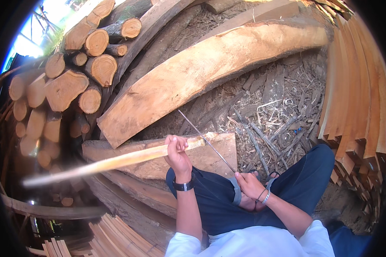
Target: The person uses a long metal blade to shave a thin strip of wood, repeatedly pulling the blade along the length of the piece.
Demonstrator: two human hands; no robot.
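Closest to the lens: seated person's white short-sleeved cloth shirt [248, 242], bottom centre. Left to right from where I'm standing: pile of round and squarish cut logs [103, 70], pale sawn ends showing. Below it, lower left, a bundle of narrow light-brown sawn strips [120, 235].

Then the long, pale yellow wooden stick [128, 160]: slants across in front of the person, far left end blurred, right end over a short, flat light-brown wood slab [225, 147]. Left hand [178, 156] is closed round the stick, right of its middle; black wristband [184, 186] on that wrist. Above, a big curved slab of orange-tan wood [214, 68] lies on the ground.

Thin straight grey rod or blade [207, 141], can't tell which, crosses in front of the stick near its right end. Contact unclear. Right hand [249, 186] grips the rod's lower end, between the knees of the dark blue trousers [302, 171]. Wood chips and bark beyond. Far right: tall stack of reddish-brown planks [358, 85].
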